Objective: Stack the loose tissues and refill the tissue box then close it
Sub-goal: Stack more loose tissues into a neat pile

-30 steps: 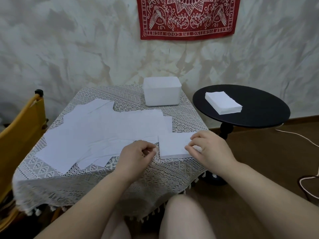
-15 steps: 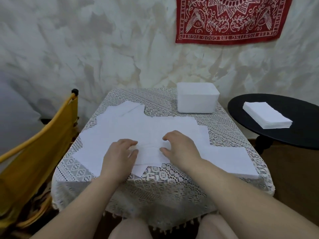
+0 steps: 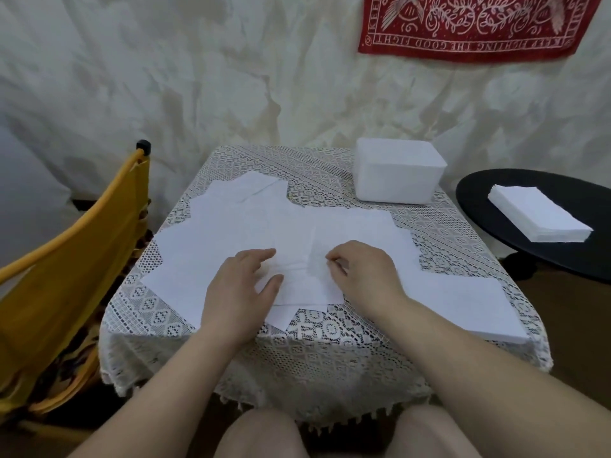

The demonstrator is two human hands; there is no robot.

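Observation:
Several loose white tissues (image 3: 238, 226) lie spread and overlapping on the lace-covered table (image 3: 330, 345). One tissue (image 3: 463, 305) lies apart at the front right corner. My left hand (image 3: 241, 285) rests flat on the tissues near the front, fingers straight. My right hand (image 3: 360, 276) sits beside it with fingers curled, fingertips pinching a tissue (image 3: 304, 279) in the middle. The white tissue box (image 3: 398, 175) stands at the back right of the table, shut-looking from here.
A neat stack of tissues (image 3: 537, 214) sits on a black round side table (image 3: 535, 200) to the right. A yellow chair (image 3: 72, 256) stands close to the table's left side. My knees are under the front edge.
Both hands left the tissue at the front right corner and moved left to the middle of the spread. My view turned left too.

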